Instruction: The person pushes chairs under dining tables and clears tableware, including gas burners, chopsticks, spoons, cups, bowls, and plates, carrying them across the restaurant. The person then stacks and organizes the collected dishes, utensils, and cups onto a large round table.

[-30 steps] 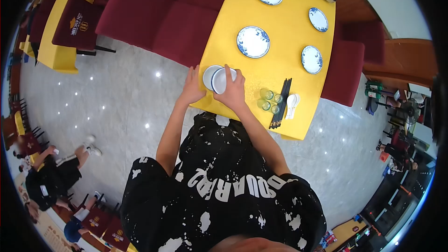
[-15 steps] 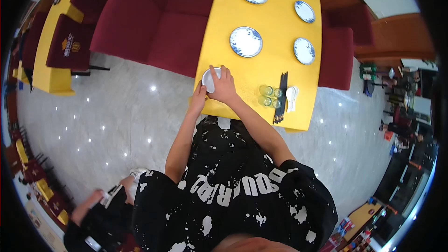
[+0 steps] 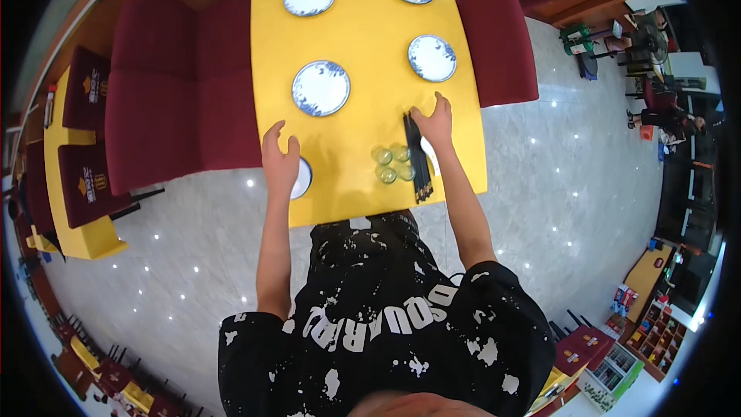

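Note:
My left hand [image 3: 280, 161] is open above the table's left edge, its thumb apart from its fingers. Partly hidden beneath it is a small white dish or bowl [image 3: 304, 179] with a dark rim. Over the upper ends of the black chopsticks [image 3: 421, 174] hovers my right hand [image 3: 436, 121], open, with thumb and fingers apart; whether it touches them I cannot tell. White spoons [image 3: 431, 158] lie beside the chopsticks, partly covered by that hand. Several clear glasses [image 3: 387, 174] stand grouped just left of the chopsticks.
Blue-and-white plates [image 3: 321, 88] are spread over the yellow table [image 3: 355, 38]. Maroon seats flank it, a bench [image 3: 154, 100] on the left and a chair [image 3: 502, 46] on the right. Grey tiled floor [image 3: 532, 185] surrounds the near end. People are far off at right.
My hands have come off the small dish and moved apart, the right one over to the chopsticks and spoons. The view has shifted, so the table appears further left.

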`<state>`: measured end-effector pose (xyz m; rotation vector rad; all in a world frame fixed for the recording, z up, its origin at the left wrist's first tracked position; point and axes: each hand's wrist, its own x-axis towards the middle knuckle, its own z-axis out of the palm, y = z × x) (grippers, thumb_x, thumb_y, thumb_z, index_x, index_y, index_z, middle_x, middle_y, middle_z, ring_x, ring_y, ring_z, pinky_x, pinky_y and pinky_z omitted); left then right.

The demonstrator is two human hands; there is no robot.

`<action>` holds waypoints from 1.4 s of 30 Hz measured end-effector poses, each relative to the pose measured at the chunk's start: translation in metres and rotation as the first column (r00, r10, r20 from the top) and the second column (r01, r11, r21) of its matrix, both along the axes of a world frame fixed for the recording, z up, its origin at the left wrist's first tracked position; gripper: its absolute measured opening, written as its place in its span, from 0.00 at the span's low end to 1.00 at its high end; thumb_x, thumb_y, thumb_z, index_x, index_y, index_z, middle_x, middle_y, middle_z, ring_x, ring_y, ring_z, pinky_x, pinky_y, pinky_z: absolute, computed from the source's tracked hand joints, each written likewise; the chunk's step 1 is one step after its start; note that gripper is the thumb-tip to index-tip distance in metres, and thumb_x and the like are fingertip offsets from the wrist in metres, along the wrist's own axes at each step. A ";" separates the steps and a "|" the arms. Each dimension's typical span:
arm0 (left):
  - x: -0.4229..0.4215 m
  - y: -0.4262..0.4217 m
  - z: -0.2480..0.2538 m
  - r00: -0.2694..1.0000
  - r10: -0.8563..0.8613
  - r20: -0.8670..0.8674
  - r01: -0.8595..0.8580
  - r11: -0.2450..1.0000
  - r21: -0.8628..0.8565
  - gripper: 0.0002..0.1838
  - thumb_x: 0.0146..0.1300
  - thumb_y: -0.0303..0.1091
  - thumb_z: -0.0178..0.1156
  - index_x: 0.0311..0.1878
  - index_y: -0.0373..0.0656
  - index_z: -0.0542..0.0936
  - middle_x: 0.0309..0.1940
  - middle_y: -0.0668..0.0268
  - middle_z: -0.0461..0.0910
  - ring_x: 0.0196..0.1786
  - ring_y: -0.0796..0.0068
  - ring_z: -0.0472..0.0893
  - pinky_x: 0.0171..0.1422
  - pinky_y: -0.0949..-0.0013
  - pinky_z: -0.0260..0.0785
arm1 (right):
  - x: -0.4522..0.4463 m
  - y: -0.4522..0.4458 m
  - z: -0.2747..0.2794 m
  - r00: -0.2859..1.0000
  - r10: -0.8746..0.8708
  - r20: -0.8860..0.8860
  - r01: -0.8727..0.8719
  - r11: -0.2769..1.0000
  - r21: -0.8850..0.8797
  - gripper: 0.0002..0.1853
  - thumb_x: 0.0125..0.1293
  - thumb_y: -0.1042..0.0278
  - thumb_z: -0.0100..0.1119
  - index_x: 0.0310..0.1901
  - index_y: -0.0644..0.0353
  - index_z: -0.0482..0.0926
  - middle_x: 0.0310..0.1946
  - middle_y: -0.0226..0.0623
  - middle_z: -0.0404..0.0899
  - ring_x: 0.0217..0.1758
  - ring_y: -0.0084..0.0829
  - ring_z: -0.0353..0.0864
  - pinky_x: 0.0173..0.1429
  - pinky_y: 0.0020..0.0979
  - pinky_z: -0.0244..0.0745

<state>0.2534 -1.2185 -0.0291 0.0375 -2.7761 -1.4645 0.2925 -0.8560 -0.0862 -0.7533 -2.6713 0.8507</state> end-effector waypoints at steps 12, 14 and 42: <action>-0.151 0.049 -0.168 0.908 0.248 0.339 -0.127 0.932 -0.340 0.17 0.62 0.27 0.55 0.55 0.34 0.77 0.45 0.46 0.81 0.49 0.46 0.81 0.56 0.56 0.74 | -0.129 0.173 -0.112 0.970 -0.159 0.184 0.189 0.969 -0.159 0.12 0.67 0.70 0.54 0.48 0.67 0.77 0.43 0.57 0.80 0.48 0.56 0.80 0.54 0.49 0.74; -0.144 0.033 -0.219 0.883 0.318 0.346 -0.257 0.943 -0.210 0.17 0.61 0.25 0.54 0.54 0.33 0.76 0.40 0.50 0.82 0.43 0.52 0.84 0.49 0.58 0.78 | -0.135 0.173 -0.110 0.986 -0.104 0.132 0.128 0.973 -0.194 0.10 0.67 0.73 0.54 0.48 0.65 0.77 0.43 0.55 0.80 0.49 0.55 0.79 0.53 0.49 0.74; -0.199 0.247 -0.149 0.928 0.143 0.343 -0.106 0.986 -0.125 0.16 0.57 0.22 0.53 0.47 0.36 0.83 0.35 0.54 0.86 0.37 0.59 0.85 0.45 0.61 0.78 | -0.172 0.095 -0.069 0.991 0.002 -0.132 -0.059 0.901 -0.430 0.12 0.66 0.66 0.61 0.44 0.66 0.84 0.30 0.45 0.80 0.38 0.44 0.79 0.44 0.39 0.75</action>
